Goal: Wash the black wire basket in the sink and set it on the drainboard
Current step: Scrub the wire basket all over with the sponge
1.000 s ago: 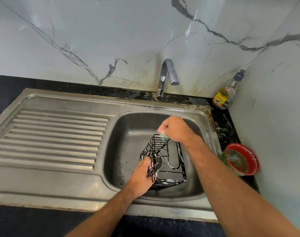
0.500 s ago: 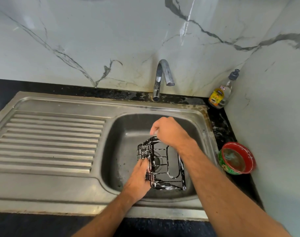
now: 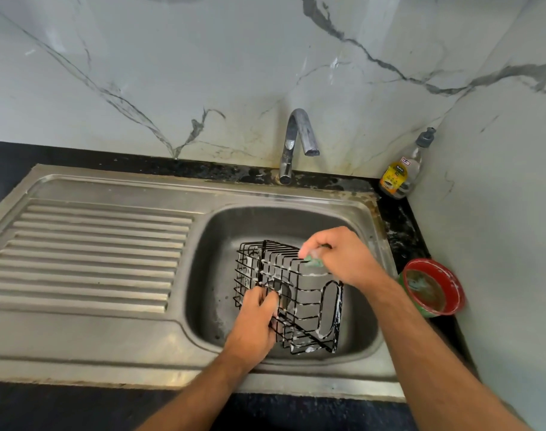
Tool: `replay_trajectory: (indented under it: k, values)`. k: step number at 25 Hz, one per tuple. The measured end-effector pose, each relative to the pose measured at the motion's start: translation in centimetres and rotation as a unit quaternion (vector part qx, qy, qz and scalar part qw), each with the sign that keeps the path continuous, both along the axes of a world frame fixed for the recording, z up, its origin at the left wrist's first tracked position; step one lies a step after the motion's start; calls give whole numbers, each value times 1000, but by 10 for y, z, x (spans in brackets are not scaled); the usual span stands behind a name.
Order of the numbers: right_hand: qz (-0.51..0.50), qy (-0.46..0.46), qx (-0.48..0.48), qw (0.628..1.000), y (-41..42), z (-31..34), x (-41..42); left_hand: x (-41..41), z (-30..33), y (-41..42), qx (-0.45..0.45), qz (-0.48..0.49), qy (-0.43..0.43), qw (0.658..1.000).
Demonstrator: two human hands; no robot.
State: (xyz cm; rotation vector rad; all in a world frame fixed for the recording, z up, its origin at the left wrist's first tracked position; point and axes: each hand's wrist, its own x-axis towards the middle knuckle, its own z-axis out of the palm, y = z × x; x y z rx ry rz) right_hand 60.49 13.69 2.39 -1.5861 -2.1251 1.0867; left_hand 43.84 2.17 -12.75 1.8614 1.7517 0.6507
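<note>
The black wire basket is sitting tilted inside the sink, its thin bars flecked with white suds. The left hand is gripping its near-left wires, while the right hand is pinching a green scrubber against its far-right edge.

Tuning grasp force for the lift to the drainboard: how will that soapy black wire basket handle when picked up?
Probably slippery: white suds cling to the wires of the black wire basket. Likely stiff, since its grid keeps a boxy shape while the left hand grips it and the right hand scrubs with a green sponge. Probably light for its size: it is mostly open wire.
</note>
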Motion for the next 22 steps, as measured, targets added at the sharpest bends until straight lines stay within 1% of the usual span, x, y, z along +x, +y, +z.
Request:
replay_trajectory:
  k: [2, 4, 6, 8, 11, 13, 15, 17, 19, 22]
  values:
    - [-23, 14, -2, 1000, -9, -3, 7, 0, 0, 0, 31, -13, 43, 999]
    - [-29, 29, 21, 999, -21, -7, 7, 1, 1, -1, 29, -23, 68, 997]
    - [-10, 50, 40, 998, -32, -8, 3, 2, 4, 0, 15, -27, 81, 996]
    - [-8, 27, 46, 999, -31, -14, 8, 3, 8, 1, 9, -29, 97, 995]
    - [-81, -51, 36, 995, -16, -28, 25, 5, 12, 0, 0, -27, 101, 995]
    - [-100, -48, 30, 993, -15, -31, 29, 4, 11, -1, -5, -20, 94, 995]
    - [-68, -15, 25, 997, -20, -25, 24, 3, 8, -1, -3, -18, 89, 996]
    - [-18, -4, 17, 1000, -23, -18, 21, 3, 5, -1, -9, -16, 86, 996]
    - [-4, -46, 16, 999, -15, -20, 23, 4, 5, -1, -9, -21, 91, 996]
    - [13, -154, 18, 988, -8, -27, 28, 4, 6, 0, -12, -24, 105, 994]
